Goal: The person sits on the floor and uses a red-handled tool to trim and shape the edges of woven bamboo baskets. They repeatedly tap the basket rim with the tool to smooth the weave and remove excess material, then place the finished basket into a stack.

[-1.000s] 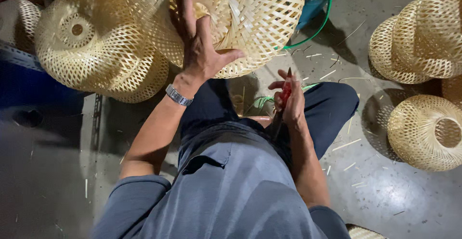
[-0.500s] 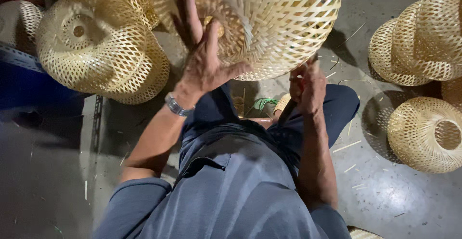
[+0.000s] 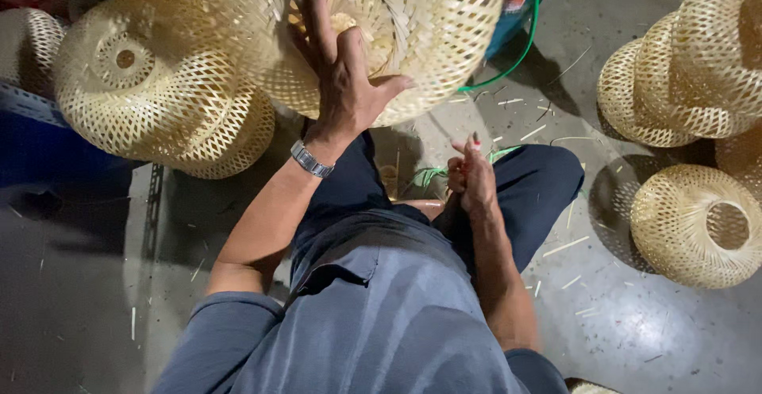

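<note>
My left hand [image 3: 343, 84] grips a large woven bamboo shade [image 3: 432, 37] held up in front of me, with the fingers reaching into its round opening and the thumb on the outside weave. A metal watch sits on that wrist. My right hand [image 3: 473, 178] is closed low over my lap, above my dark trouser leg [image 3: 540, 188]. A small red-handled tool [image 3: 468, 153] shows between its fingers, most of it hidden by the hand.
More woven shades lie around: a big one at the left [image 3: 151, 92], stacked ones at the upper right [image 3: 683, 76], and one on its side at the right [image 3: 698, 227]. A green cord [image 3: 520, 53] and bamboo slivers lie on the grey floor [image 3: 619, 322].
My right hand rose to the shade's lower edge, then dropped back over my lap. The shade has turned in my left hand and come closer.
</note>
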